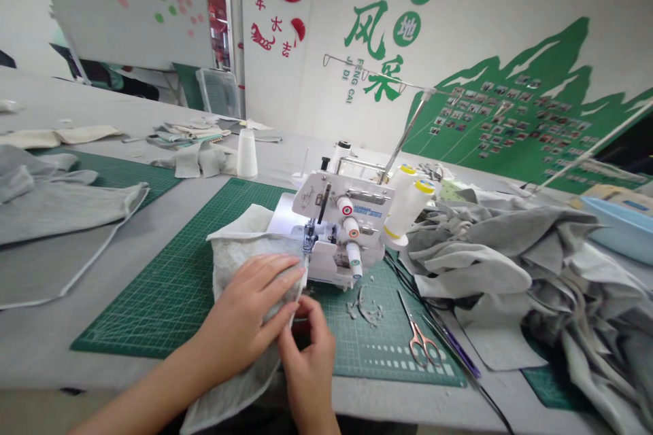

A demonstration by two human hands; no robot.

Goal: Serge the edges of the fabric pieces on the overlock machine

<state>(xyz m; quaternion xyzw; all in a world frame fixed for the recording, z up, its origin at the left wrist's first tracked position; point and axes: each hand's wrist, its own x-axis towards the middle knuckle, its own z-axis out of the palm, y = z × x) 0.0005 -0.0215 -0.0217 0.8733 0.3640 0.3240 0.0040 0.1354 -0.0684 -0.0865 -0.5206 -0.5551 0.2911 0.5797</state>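
A pale grey mottled knit fabric panel [237,248] lies bunched on a green gridded cutting mat [168,299], its edge against the machine's needle area and hanging over the mat's near side; the mat rests on a long grey-covered work table [137,272]; to the right, a large heap of crumpled grey cloth [500,251] sits just beside a white four-thread overlocker [337,217], behind which stand tall white thread cones with yellow tops [405,207]. The left hand [249,306] lies flat on the panel, fingers together and pressing, not clenched; the right hand [309,367] curls beneath and pinches the panel's edge between thumb and fingers, though the fingertips are partly hidden. Near the right hand are rose-gold scissors [419,343], a black cord [408,279] and small grey fabric trimmings [364,306]. The chief risk is the left fingers sitting close to the metal presser foot [309,238], where a slip could bring them near the needle and blade; uneven tension between the hands could pucker or misalign the edge; the panel's hanging weight could drag it askew; trimmings or heaped cloth could also catch under the fabric.
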